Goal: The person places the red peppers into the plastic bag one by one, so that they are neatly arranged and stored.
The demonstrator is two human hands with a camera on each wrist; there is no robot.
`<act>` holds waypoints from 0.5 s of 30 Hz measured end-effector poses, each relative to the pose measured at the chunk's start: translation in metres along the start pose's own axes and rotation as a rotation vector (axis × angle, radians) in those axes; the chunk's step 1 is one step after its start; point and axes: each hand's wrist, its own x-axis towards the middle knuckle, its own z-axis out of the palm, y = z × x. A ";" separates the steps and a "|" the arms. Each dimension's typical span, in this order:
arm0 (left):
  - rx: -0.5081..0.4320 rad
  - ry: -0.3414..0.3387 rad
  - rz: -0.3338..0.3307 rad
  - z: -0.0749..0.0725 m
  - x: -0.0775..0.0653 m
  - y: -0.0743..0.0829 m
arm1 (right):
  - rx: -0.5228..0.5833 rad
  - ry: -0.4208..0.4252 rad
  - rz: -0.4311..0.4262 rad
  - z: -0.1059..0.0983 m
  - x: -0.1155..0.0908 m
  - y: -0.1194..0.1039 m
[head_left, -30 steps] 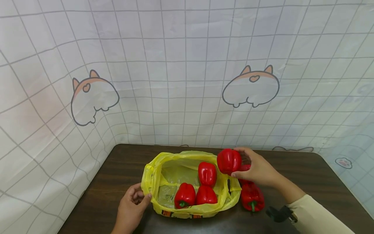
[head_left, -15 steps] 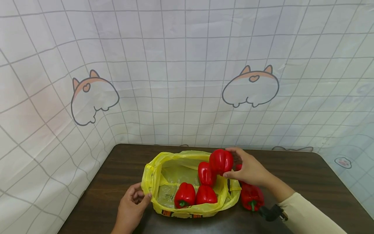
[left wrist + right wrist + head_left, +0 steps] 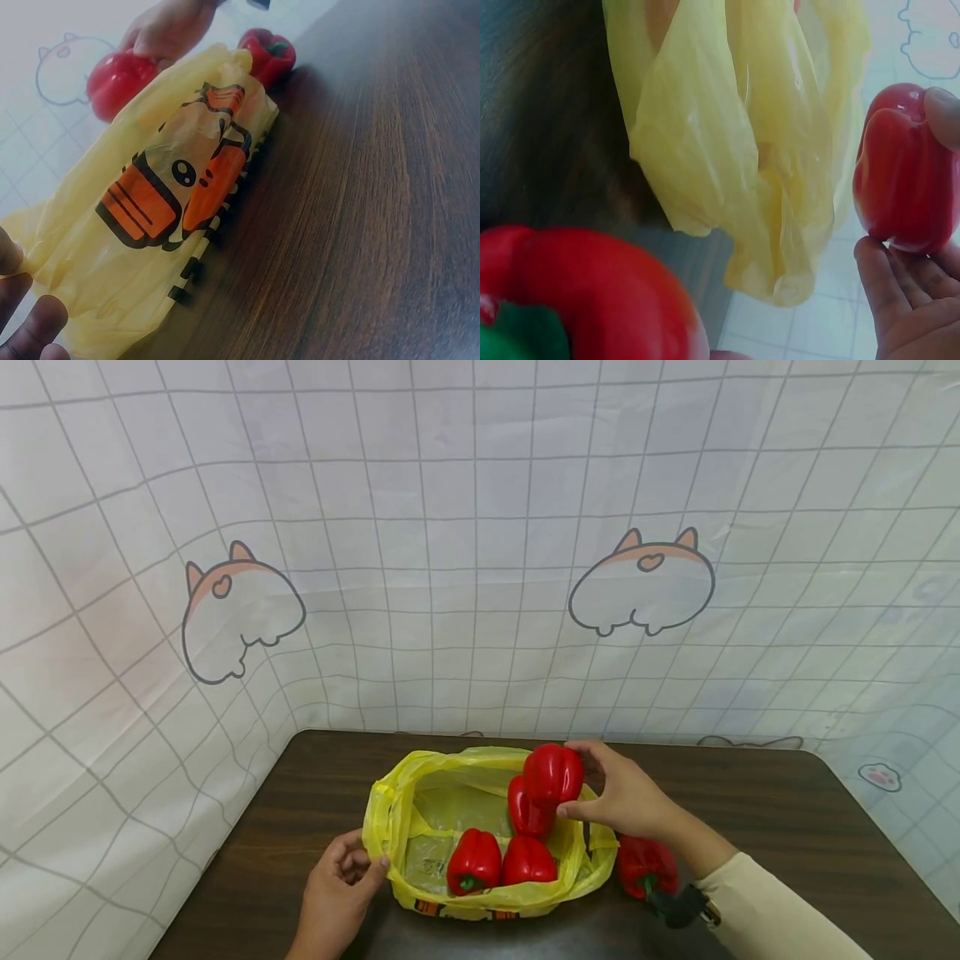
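A yellow plastic bag (image 3: 384, 822) stands with its mouth wide. My left hand (image 3: 337, 887) pinches its left rim between thumb and fingers; in the left wrist view the fingertips (image 3: 45, 319) meet the gathered plastic. Above the bag's right back part, my right hand (image 3: 626, 797) holds a red bell pepper (image 3: 553, 774) by its sides. Inside lie three more red peppers: one front left (image 3: 474, 862), one beside it (image 3: 529, 862), and one behind (image 3: 525, 814), partly covered by the held pepper.
Right of the bag, another red bell pepper (image 3: 647, 862) lies on the dark wooden table (image 3: 780, 827), its green stem toward me. A sliver of red shows behind it in the right wrist view. A white grid-patterned curtain (image 3: 480, 568) hangs behind the table.
My right hand has carried the held pepper leftward, from the bag's right rim to over its inside. My left hand and the bag have stayed in place.
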 end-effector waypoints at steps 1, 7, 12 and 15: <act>0.001 0.002 0.001 0.000 0.000 0.000 | 0.003 0.002 0.007 0.001 0.001 -0.001; -0.004 0.000 -0.002 0.000 0.000 0.001 | 0.044 -0.006 -0.003 0.006 0.003 -0.003; 0.004 0.003 -0.011 0.000 0.000 0.002 | 0.035 -0.012 -0.004 0.011 0.006 -0.004; 0.010 0.009 -0.016 0.001 -0.001 0.003 | 0.026 -0.018 -0.004 0.014 0.007 -0.006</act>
